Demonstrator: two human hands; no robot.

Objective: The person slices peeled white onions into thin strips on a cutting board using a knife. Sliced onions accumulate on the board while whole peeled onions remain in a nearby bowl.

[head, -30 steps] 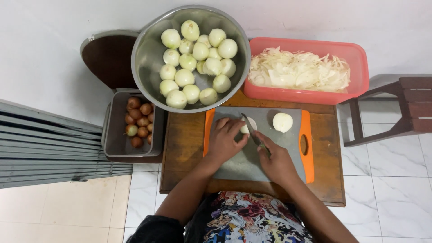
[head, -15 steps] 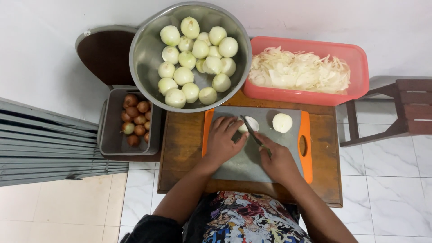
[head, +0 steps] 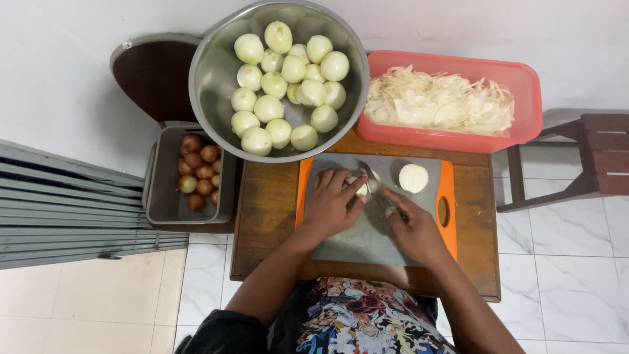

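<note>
The left hand lies palm down on the cutting board, fingers curled over a peeled onion half and pressing it against the board. The right hand is closed around the handle of a knife; the blade points away from the person and rests against the onion half, just beside the left fingertips. The handle is mostly hidden inside the fist.

The cutting board is grey with orange side strips and lies flat on a small wooden counter. A second onion half sits cut side down on the far right part of the board, near the knife tip but apart from both hands.

Behind the board, a large metal bowl holds whole peeled onions; its near rim overhangs the far left edge of the counter. To the right of the bowl, touching or just beside it, a red plastic tub holds sliced onion.

Left of the counter, a grey tray holds unpeeled brown onions. A dark chair seat shows behind the tray. A wooden stool stands on the tiled floor to the right.
</note>
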